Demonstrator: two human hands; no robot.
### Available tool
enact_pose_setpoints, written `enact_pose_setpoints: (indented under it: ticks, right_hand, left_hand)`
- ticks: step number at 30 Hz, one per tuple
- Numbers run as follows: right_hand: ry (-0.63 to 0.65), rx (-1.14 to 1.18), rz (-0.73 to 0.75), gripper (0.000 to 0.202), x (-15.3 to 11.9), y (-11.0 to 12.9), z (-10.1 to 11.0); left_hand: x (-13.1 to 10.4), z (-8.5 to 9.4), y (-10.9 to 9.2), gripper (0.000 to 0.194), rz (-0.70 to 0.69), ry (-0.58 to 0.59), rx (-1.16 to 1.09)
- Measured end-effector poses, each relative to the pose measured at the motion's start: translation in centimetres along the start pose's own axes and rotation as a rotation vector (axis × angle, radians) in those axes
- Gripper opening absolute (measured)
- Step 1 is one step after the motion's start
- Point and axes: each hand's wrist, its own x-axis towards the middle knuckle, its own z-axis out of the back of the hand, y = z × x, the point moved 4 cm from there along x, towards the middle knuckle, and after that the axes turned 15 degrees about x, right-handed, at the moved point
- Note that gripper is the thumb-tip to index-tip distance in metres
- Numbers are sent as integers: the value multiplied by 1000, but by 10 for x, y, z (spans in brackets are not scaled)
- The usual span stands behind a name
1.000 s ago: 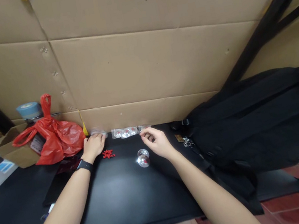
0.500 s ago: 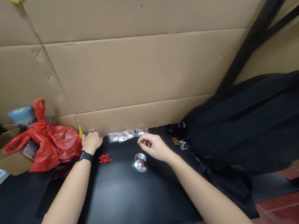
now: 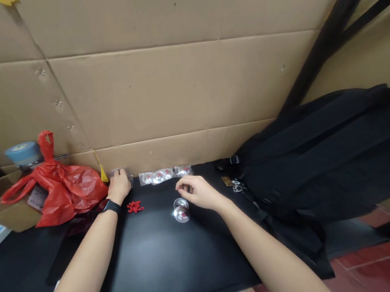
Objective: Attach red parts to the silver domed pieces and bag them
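My left hand [image 3: 120,185], a dark watch on its wrist, reaches to the back of the black table. Its fingers are bent over a crinkled clear plastic packet [image 3: 131,178] against the cardboard. What the packet holds is hidden. My right hand [image 3: 198,191] hovers with curled fingers, thumb and fingertips close together; I cannot make out anything between them. Just left of it and nearer me, two shiny silver discs [image 3: 182,214] with red marks lie overlapping. A small heap of red cords [image 3: 135,206] sits near my left wrist. Several wrapped silver discs [image 3: 162,175] line the back edge.
At the left stand a red plastic bag [image 3: 74,190], a cardboard box [image 3: 11,216] and a blue-lidded container [image 3: 23,154]. A black backpack [image 3: 333,162] fills the right side, with metal rings [image 3: 237,187] beside it. A cardboard wall [image 3: 171,95] rises behind.
My left hand has shifted slightly at the packet, and more of the clear plastic shows around its fingers. My right hand stays nearly in place. The view has moved a little.
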Motion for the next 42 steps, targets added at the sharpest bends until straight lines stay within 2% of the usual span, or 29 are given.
enact_pose_setpoints:
  ticks: [3,8,14,17,22,25,28,30,32,37,39,42]
  right_hand:
    - [21,-6,-11,15,0,1,-1]
    - [47,6,-32,14,-1,3,-2]
    - [113,-12,-83,14,-4,0,-1]
    - [196,-66,-85,22,-6,-4,-1]
    - [422,-34,-31,39,-11,-4,-7]
    - [486,-47,-79,45,-14,-5,-8]
    - [460,-134,-172,52,-15,-10,-7]
    - [404,-181,-187,40,-14,-13,-7]
    - [384,-172,-159,26,-12,-13,-9]
    - [441,-97,-109,17,-11,-10,-19]
    - [410,-39,-73,10,-10,-4,-20]
    - [293,85,-44,6,-6,6,-21]
  left_hand:
    - [-8,4,1,43,22,-35,20]
    - [-22,18,2,38,44,-114,138]
    - [-31,26,0,39,27,-73,166]
    - [-35,29,-1,37,19,-60,153]
    - [-43,38,-4,35,12,-94,163]
    - [-53,46,-6,35,16,-111,147]
    - [-66,57,-9,35,-7,-103,115]
    - [-78,65,-14,33,-42,-100,96]
    - [-91,72,-22,28,-105,-90,54]
    - [-126,82,-54,19,-289,-93,-186]
    - [-137,82,-63,18,-320,-109,-308]
    - [-147,79,-73,18,-422,-110,-490]
